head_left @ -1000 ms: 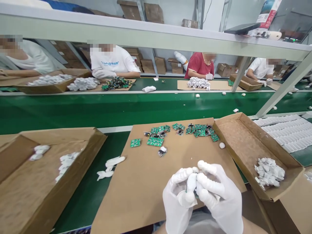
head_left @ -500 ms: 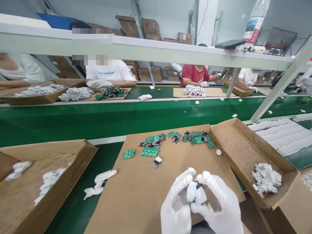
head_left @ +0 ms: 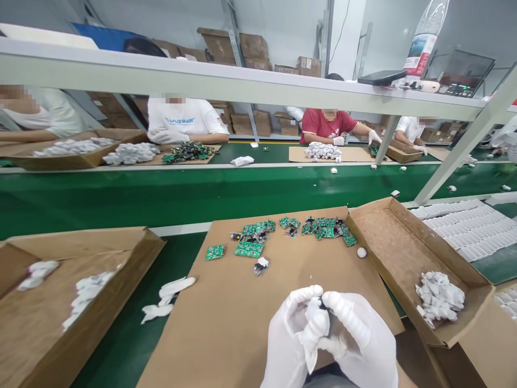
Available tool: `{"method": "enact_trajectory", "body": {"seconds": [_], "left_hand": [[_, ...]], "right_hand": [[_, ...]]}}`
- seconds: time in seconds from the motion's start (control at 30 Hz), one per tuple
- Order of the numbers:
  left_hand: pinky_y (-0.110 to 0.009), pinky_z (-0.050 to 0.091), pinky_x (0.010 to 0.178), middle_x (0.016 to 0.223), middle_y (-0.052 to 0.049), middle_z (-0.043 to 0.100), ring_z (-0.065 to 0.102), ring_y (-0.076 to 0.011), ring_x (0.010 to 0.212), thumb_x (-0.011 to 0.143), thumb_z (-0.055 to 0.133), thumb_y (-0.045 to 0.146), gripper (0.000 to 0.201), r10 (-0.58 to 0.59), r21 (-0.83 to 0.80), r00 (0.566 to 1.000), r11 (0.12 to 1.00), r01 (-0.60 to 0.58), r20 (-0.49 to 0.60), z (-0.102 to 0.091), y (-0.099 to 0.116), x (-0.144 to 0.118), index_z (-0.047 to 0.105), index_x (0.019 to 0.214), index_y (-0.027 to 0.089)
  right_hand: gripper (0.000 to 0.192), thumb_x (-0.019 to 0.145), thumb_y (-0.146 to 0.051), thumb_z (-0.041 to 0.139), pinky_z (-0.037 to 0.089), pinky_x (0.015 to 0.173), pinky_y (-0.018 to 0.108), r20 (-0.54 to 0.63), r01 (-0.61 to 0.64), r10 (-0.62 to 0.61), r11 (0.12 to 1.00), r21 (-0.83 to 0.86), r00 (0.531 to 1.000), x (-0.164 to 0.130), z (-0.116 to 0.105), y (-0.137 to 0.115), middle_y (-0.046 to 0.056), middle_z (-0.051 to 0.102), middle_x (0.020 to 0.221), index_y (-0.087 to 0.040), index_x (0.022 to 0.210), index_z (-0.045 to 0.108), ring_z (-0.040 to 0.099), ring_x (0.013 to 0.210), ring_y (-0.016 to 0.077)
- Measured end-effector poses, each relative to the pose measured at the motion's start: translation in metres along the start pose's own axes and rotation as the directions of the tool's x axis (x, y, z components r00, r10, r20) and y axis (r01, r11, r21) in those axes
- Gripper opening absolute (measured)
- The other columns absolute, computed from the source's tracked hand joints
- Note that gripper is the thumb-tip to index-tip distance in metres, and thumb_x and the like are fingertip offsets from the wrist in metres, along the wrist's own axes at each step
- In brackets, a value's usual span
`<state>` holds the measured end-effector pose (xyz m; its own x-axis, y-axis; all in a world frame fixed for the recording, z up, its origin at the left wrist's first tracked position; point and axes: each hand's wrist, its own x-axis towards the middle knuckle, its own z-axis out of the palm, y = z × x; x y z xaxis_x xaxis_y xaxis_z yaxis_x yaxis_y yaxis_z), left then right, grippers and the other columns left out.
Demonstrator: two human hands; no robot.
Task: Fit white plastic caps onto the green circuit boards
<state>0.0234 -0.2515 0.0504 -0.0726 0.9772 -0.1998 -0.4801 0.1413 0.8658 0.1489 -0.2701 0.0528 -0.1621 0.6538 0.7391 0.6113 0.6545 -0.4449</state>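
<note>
Your two gloved hands meet at the bottom centre of the frame, low over the near edge of the cardboard sheet [head_left: 242,318] that lies on the green table [head_left: 121,194]. Your left hand [head_left: 288,337] and your right hand [head_left: 357,342] are both curled shut around one small white part [head_left: 317,320], pinched between the fingertips where the two hands touch. A dark sliver shows at its top edge, but you cannot tell from here what that piece is. The part sits right between the hands, no nearer one than the other, and what shows of it runs roughly up and down in the frame; most of it is hidden by the gloves, so its long axis stays uncertain. Straight above your hands in the frame, well apart from them, the green circuit boards [head_left: 291,231] lie scattered across the far end of the sheet, with one small white and dark piece [head_left: 261,265] lying nearer you than the rest. At the right of the frame an open cardboard box [head_left: 375,226] holds a heap of white parts [head_left: 440,291], nearer your right hand. At the lower left another cardboard box [head_left: 133,253] holds a few white pieces, and spare white gloves [head_left: 167,299] lie on the table between it and the sheet.
</note>
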Motion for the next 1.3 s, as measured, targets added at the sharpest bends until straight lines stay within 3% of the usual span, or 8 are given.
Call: {"method": "enact_trajectory", "body": {"seconds": [0.2, 0.4, 0.53, 0.67, 0.87, 1.07, 1.2, 1.3], "left_hand": [[-0.031, 0.06, 0.059, 0.065, -0.003, 0.071, 0.067, -0.0213, 0.061, 0.045, 0.096, 0.035, 0.043, 0.023, 0.018, 0.999, 1.0, -0.024, 0.045, -0.002, 0.002, -0.002, 0.076, 0.079, 0.018], [-0.031, 0.059, 0.057, 0.071, -0.007, 0.074, 0.068, -0.0223, 0.062, 0.046, 0.095, 0.042, 0.043, -0.011, -0.015, 1.0, 1.0, 0.011, 0.021, 0.0, 0.006, -0.007, 0.077, 0.077, 0.018], [-0.029, 0.057, 0.056, 0.062, -0.004, 0.07, 0.064, -0.0183, 0.057, 0.053, 0.093, 0.048, 0.046, -0.035, -0.142, 0.992, 0.989, 0.052, 0.122, 0.002, 0.004, -0.008, 0.08, 0.086, 0.019], [-0.027, 0.057, 0.055, 0.067, -0.003, 0.074, 0.065, -0.0173, 0.058, 0.049, 0.095, 0.049, 0.061, 0.004, -0.091, 0.98, 0.996, 0.014, 0.197, -0.003, -0.002, -0.007, 0.08, 0.102, 0.021], [-0.039, 0.064, 0.071, 0.083, -0.011, 0.081, 0.074, -0.031, 0.078, 0.044, 0.096, 0.048, 0.045, 0.136, 0.063, 0.991, 0.989, -0.136, 0.014, -0.005, -0.003, -0.008, 0.083, 0.078, 0.02], [-0.031, 0.062, 0.058, 0.068, -0.006, 0.077, 0.072, -0.0244, 0.061, 0.044, 0.097, 0.042, 0.041, 0.28, 0.092, 0.959, 0.954, -0.284, 0.049, -0.005, -0.004, -0.01, 0.084, 0.078, 0.025], [-0.032, 0.063, 0.062, 0.073, -0.007, 0.079, 0.074, -0.0274, 0.068, 0.039, 0.099, 0.035, 0.041, 0.26, 0.118, 0.963, 0.957, -0.266, 0.064, -0.008, -0.003, -0.009, 0.084, 0.076, 0.025], [-0.033, 0.064, 0.064, 0.073, -0.007, 0.08, 0.075, -0.0273, 0.068, 0.042, 0.098, 0.039, 0.042, 0.222, 0.062, 0.973, 0.972, -0.226, 0.067, -0.007, -0.002, -0.01, 0.084, 0.079, 0.026]], "right_hand": [[0.055, 0.096, -0.02, 0.06, 0.064, 0.069, 0.027, -0.135, -0.011, 0.023, 0.996, 0.093, 0.991, 0.005, -0.003, -0.001, 0.005, 0.075, 0.09, -0.029, 0.148, 0.044, 0.073, 0.079, 0.0181], [0.054, 0.091, -0.032, 0.069, 0.064, 0.069, 0.029, -0.095, -0.033, 0.045, 0.992, 0.122, 0.994, 0.008, -0.011, -0.002, 0.006, 0.078, 0.094, -0.032, 0.143, 0.053, 0.075, 0.081, 0.0211], [0.053, 0.089, -0.04, 0.071, 0.064, 0.075, 0.031, -0.095, -0.141, 0.166, 0.963, 0.23, 0.982, 0.003, -0.012, 0.0, 0.004, 0.078, 0.102, -0.036, 0.14, 0.055, 0.075, 0.087, 0.0215], [0.047, 0.089, -0.043, 0.069, 0.064, 0.076, 0.031, -0.096, -0.138, 0.171, 0.948, 0.287, 0.981, 0.005, -0.011, 0.001, 0.004, 0.077, 0.101, -0.035, 0.135, 0.06, 0.074, 0.089, 0.0212], [0.048, 0.092, -0.056, 0.058, 0.062, 0.088, 0.039, 0.069, -0.149, 0.133, 0.839, 0.523, 0.989, 0.019, -0.018, -0.001, 0.002, 0.075, 0.088, -0.036, 0.136, 0.059, 0.074, 0.088, 0.0212], [0.005, 0.087, -0.027, 0.075, 0.064, 0.077, 0.026, 0.062, -0.361, 0.379, 0.802, 0.475, 0.923, 0.014, -0.017, -0.006, 0.004, 0.078, 0.099, -0.027, 0.092, 0.074, 0.077, 0.092, 0.0185], [0.012, 0.084, -0.023, 0.077, 0.063, 0.079, 0.028, 0.003, -0.329, 0.372, 0.816, 0.476, 0.928, 0.008, -0.011, -0.007, 0.005, 0.076, 0.096, -0.025, 0.092, 0.069, 0.076, 0.092, 0.0187], [0.025, 0.089, -0.037, 0.072, 0.063, 0.083, 0.031, 0.003, -0.27, 0.294, 0.876, 0.4, 0.956, 0.01, -0.014, -0.006, 0.008, 0.075, 0.103, -0.026, 0.111, 0.069, 0.074, 0.096, 0.0216]]}}
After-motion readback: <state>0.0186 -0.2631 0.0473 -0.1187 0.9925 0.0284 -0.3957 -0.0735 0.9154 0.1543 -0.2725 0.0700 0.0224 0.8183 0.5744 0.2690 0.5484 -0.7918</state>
